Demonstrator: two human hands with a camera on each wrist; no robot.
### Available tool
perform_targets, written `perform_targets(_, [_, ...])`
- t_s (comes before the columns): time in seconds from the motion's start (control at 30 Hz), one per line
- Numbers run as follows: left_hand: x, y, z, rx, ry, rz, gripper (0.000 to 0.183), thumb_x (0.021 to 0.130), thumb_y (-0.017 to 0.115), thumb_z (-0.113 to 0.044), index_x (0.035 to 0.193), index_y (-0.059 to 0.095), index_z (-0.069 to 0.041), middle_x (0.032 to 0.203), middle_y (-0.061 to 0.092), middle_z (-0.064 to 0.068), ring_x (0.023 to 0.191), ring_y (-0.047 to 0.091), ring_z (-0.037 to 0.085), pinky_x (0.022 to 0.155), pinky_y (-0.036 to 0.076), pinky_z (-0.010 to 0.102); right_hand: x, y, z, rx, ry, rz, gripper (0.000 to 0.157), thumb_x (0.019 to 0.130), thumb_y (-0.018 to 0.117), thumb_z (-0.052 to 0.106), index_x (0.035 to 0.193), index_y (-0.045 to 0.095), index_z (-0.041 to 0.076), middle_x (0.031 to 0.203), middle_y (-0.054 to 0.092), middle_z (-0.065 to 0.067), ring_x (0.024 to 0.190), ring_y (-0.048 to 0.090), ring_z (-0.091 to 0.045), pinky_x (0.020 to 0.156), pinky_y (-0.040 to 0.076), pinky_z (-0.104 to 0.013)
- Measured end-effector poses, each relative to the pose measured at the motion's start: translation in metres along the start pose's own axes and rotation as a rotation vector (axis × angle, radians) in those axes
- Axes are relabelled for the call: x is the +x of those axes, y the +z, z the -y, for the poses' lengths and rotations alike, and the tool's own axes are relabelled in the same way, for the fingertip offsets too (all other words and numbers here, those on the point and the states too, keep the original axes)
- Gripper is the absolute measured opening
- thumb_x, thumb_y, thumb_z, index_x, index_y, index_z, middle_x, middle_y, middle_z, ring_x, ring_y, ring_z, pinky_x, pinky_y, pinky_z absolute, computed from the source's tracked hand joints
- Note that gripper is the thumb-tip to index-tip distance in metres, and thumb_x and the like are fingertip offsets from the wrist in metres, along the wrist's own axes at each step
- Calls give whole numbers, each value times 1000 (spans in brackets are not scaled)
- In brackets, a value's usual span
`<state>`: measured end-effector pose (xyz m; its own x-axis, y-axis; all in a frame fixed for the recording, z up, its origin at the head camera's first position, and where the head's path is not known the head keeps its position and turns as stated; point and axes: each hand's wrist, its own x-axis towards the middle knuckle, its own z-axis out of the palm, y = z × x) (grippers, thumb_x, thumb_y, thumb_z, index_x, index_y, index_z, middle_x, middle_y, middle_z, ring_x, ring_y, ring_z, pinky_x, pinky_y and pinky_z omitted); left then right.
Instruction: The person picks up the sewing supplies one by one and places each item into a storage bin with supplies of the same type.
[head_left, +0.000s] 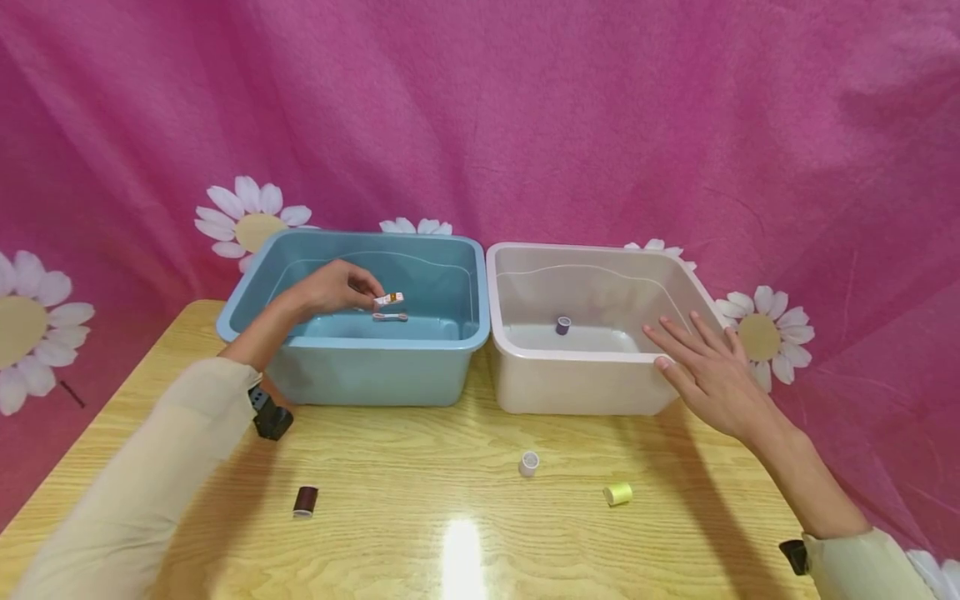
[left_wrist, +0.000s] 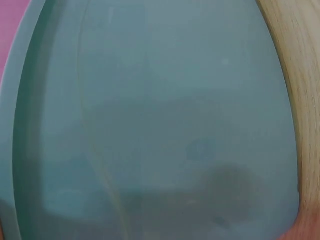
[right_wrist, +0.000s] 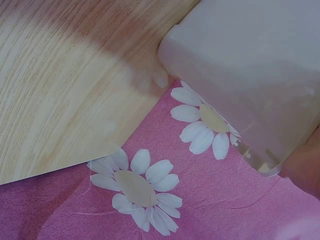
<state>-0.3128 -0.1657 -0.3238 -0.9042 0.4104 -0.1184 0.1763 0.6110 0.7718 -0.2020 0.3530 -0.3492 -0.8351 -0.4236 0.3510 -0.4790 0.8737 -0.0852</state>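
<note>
My left hand [head_left: 341, 287] reaches over the blue bin [head_left: 375, 375] and pinches a small white block with an orange-brown mark [head_left: 389, 298]. Just below it in the head view, a small pale pink, elongated piece [head_left: 390, 317] shows against the bin's inside. Fingers spread and straight, my right hand [head_left: 708, 379] is at the right front rim of the off-white bin [head_left: 585, 387]. Inside that bin is a dark purple thread spool [head_left: 563, 325]. The left wrist view looks into the blue bin [left_wrist: 165, 65]; part of the right hand [right_wrist: 305, 167] shows in the right wrist view.
On the wooden table [head_left: 405, 533] in front of the bins, a dark brown thread spool [head_left: 305, 501] lies at left, a white spool [head_left: 529, 463] stands near the middle, and a yellow spool [head_left: 618, 494] lies at right. A pink flowered cloth [head_left: 525, 117] hangs behind.
</note>
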Motion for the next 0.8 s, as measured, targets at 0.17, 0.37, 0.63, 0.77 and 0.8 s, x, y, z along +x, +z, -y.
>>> perform_targets(0.17, [2, 0, 2, -14, -12, -2, 20, 86, 64, -9, 104, 65, 1, 97, 64, 12, 91, 53, 30, 68, 46, 32, 0, -1, 1, -1, -1, -5, 45, 96, 46, 34, 141, 38, 31, 143, 37, -6, 134, 18, -37, 101, -5, -60])
perform_targets(0.37, [0, 1, 2, 10, -17, 2, 20, 87, 63, -6, 104, 65, 2, 96, 64, 12, 91, 53, 29, 69, 46, 32, 1, 0, 2, 7, -3, 2, 45, 96, 46, 33, 141, 39, 30, 144, 36, -7, 135, 16, -35, 101, -5, -59])
perform_targets(0.63, [1, 2, 2, 74, 29, 7, 18, 86, 64, -5, 100, 65, 5, 89, 66, 11, 85, 53, 28, 70, 44, 33, 1, 2, 1, -3, -7, -12, 45, 96, 46, 33, 141, 38, 31, 143, 37, -7, 136, 15, -34, 101, -5, -59])
perform_targets(0.77, [3, 3, 5, 116, 35, 16, 16, 86, 64, -6, 98, 66, 4, 86, 64, 9, 82, 52, 25, 72, 43, 36, 1, 2, 1, -5, -7, -11, 45, 96, 46, 33, 141, 39, 31, 143, 37, -6, 136, 16, -34, 101, -4, -60])
perform_targets(0.8, [3, 3, 5, 123, 35, 18, 16, 86, 64, -6, 98, 66, 4, 85, 63, 9, 81, 52, 24, 72, 42, 36, 1, 2, 1, -6, -7, -11, 45, 96, 46, 33, 141, 39, 31, 143, 37, -5, 135, 17, -35, 101, -4, -60])
